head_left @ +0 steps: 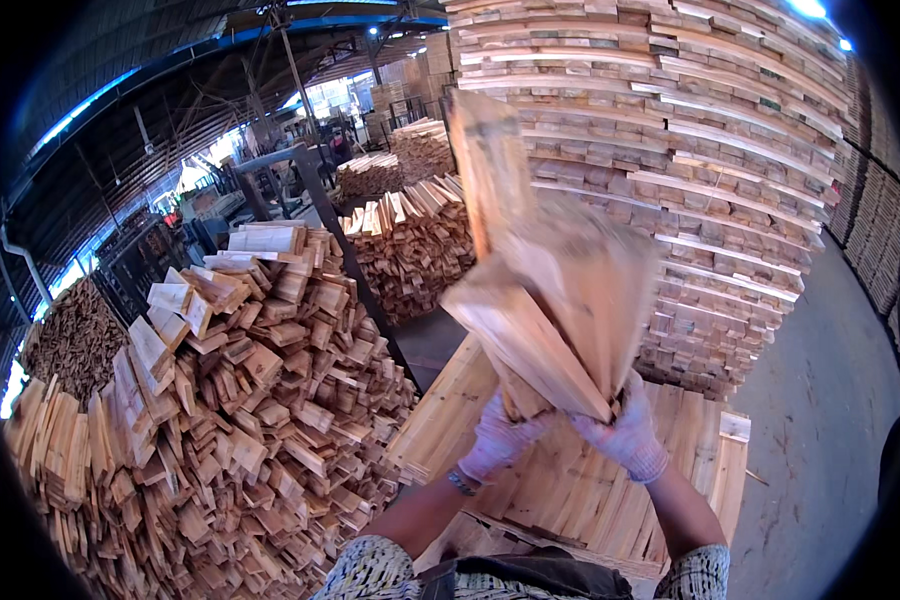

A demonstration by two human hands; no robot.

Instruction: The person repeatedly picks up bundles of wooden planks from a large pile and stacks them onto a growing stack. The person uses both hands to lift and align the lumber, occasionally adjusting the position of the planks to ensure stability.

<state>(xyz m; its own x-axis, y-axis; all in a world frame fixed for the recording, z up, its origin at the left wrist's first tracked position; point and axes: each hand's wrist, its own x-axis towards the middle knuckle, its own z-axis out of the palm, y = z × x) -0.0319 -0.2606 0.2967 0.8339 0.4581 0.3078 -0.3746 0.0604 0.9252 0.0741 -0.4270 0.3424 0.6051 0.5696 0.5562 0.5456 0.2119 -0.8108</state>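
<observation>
A tall stack [610,120] of boards fills the right background, laid up in level layers. On the left a big heap [260,370] lies loose, ends jutting at many angles. In front of the person, a low stack [685,430] has boards lying side by side across its top. The work looks partway along: those boards are already in rows, while the heap still holds a great many unsorted pieces. The bundle [540,325] in hand is not yet set down; how many boards it has is hard to tell, as its upper part is blurred.

The bundle is in the air over the far part of the low stack, with the tall stack behind it. Its boards stand steeply, fanned at the top and closer together at the bottom.

Both forearms reach forward from the lower edge and slant inward. The gloved left hand [505,437] is closed around the bundle's lower left end, and the gloved right hand [625,432] grips the lower right end, wrist bent inward. Some fingers are hidden by the wood. A band [460,482] circles the left wrist.
</observation>
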